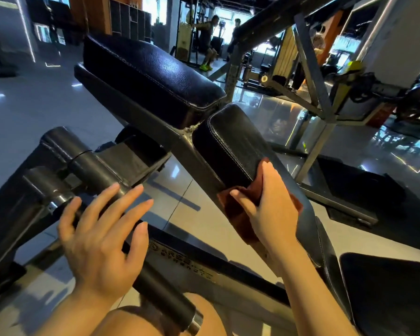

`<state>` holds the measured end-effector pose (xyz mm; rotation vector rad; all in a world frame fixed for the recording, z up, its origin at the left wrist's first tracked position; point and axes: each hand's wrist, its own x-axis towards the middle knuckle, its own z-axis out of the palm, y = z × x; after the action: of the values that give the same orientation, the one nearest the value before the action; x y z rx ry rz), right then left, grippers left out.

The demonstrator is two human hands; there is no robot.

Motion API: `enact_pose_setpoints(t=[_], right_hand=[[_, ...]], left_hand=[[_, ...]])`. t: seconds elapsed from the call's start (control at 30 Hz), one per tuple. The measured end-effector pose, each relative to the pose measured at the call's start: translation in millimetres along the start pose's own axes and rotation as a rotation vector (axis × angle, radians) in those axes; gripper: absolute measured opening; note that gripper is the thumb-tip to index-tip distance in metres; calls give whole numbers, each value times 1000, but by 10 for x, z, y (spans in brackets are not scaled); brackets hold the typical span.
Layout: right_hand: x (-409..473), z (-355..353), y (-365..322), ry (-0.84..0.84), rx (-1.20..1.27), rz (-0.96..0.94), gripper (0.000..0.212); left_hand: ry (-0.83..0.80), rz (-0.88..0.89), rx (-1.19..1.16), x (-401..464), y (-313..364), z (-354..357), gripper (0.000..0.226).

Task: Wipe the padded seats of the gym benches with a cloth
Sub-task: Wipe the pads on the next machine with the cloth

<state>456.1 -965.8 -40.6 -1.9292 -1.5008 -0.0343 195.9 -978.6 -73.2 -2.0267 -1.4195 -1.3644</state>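
Note:
A black padded seat [230, 146] slopes across the middle of the head view, with a second, larger black pad [153, 76] above and left of it. My right hand [269, 207] holds a reddish-brown cloth [235, 214] against the seat's near lower end; the thumb pinches the cloth and the fingers lie over it. My left hand [102, 234] hovers with spread, straight fingers over a black cylindrical roller [165, 294] on the machine's frame. It holds nothing.
A dark metal frame [310, 64] rises at the right. Black foam rollers [66, 151] stand at the left. Another pad [393, 292] lies at the lower right. Two people [209, 32] exercise far behind. The glossy tiled floor [29, 112] spreads to the left.

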Motion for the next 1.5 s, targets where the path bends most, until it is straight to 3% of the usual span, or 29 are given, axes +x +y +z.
enact_pose_setpoints(t=[0.13, 0.27, 0.4, 0.53, 0.67, 0.77, 0.87, 1.1, 1.23, 1.37, 1.5], right_hand=[[640, 0, -778, -17, 30, -317, 81], [1269, -14, -894, -213, 179, -399, 79], [1475, 45, -211, -196, 163, -246, 99], [1195, 8, 754, -240, 139, -71, 75], [638, -106, 1490, -212, 163, 77, 92], [275, -124, 1738, -214, 214, 111, 80], [78, -114, 1553, -216, 143, 131, 68], [276, -173, 220, -119, 185, -464, 72], [787, -127, -278, -180, 107, -611, 88], [662, -144, -111, -182, 55, -643, 102], [104, -274, 709, -187, 15, -595, 112]], left_hand=[[-2, -15, -2, 22, 10, -20, 46], [-64, -22, 76, 69, 40, -68, 42], [-248, -128, 200, 70, 161, -109, 51], [-418, -196, 297, -43, 460, -10, 59], [-394, -265, 333, -101, 629, 46, 59], [-368, -201, 358, -228, 812, 97, 58], [-374, -156, 356, -363, 957, 180, 57], [-333, -193, 382, -414, 978, 225, 55], [-280, -208, 409, -410, 957, 246, 51], [-254, -229, 393, -411, 946, 244, 52], [-222, -244, 362, -451, 950, 261, 51]])
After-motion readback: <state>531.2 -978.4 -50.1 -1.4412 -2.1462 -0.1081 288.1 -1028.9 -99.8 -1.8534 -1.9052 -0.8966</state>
